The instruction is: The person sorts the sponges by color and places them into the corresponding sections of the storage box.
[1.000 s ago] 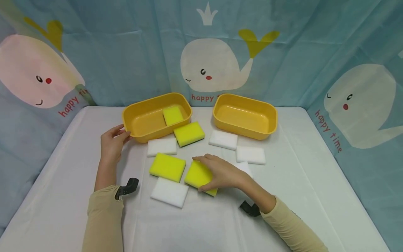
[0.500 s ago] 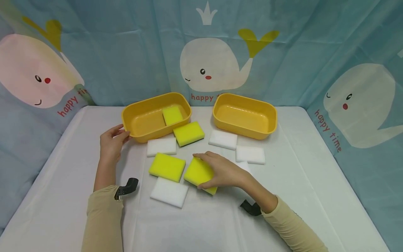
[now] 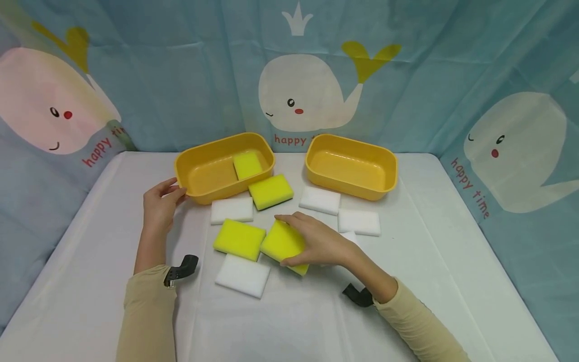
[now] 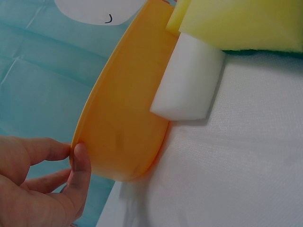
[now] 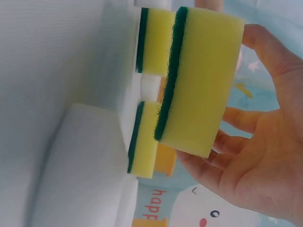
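Note:
My left hand (image 3: 159, 205) pinches the rim of the left yellow bin (image 3: 205, 195) between thumb and fingers, as the left wrist view also shows. Inside that bin lies one yellow sponge (image 3: 247, 165). My right hand (image 3: 318, 240) grips another yellow sponge (image 3: 282, 241) by its ends. The right wrist view shows this sponge (image 5: 203, 80), with its green scouring layer, raised off the table. Close to its left in the head view lies a yellow sponge (image 3: 239, 239), and a further one (image 3: 271, 192) sits against the left bin's front.
A second yellow bin (image 3: 350, 189) stands at the back right. White sponge blocks lie about the table: one (image 3: 232, 210) before the left bin, one (image 3: 243, 275) nearer the front, and several near the right bin, including this block (image 3: 359, 222). A printed curtain (image 3: 203, 75) hangs behind.
My right hand has lifted its yellow sponge and moved it slightly up and left in the head view. The left hand stays on the bin's rim.

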Demonstrator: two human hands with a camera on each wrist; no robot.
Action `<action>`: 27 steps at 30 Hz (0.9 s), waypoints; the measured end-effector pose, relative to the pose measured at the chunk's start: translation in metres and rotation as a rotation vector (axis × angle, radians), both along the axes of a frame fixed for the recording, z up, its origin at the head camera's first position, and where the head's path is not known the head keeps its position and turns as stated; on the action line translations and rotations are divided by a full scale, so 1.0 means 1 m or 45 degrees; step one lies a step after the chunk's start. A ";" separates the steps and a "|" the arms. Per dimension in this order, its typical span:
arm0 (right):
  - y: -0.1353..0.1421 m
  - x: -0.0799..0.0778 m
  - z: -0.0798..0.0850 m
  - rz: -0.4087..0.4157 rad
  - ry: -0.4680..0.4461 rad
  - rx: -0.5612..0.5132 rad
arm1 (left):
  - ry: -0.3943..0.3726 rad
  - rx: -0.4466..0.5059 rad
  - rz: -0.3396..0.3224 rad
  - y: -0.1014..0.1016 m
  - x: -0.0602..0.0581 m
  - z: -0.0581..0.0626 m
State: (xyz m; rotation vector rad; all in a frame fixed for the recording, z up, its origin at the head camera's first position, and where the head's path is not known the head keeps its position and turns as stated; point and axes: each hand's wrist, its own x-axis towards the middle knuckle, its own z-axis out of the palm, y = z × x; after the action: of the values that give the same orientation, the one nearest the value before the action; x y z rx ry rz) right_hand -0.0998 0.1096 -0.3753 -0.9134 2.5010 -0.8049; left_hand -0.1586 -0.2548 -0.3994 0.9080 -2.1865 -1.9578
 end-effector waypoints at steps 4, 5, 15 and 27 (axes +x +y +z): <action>-0.004 -0.002 0.004 0.004 0.005 0.000 | 0.000 0.005 0.004 -0.001 0.000 0.000; -0.005 -0.003 0.005 0.005 0.009 0.001 | 0.004 0.011 0.005 -0.001 0.001 0.000; -0.019 -0.012 0.012 -0.006 0.052 0.012 | 0.040 0.048 -0.007 -0.002 0.002 -0.002; -0.037 -0.025 0.023 -0.001 0.135 0.015 | 0.036 0.083 0.003 0.000 0.001 -0.001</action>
State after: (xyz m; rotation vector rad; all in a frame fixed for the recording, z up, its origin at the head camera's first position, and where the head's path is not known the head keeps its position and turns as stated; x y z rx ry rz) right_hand -0.1250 0.0727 -0.3521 -0.9750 2.5943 -0.7593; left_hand -0.1581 -0.2550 -0.4002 0.8856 -2.1169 -2.0394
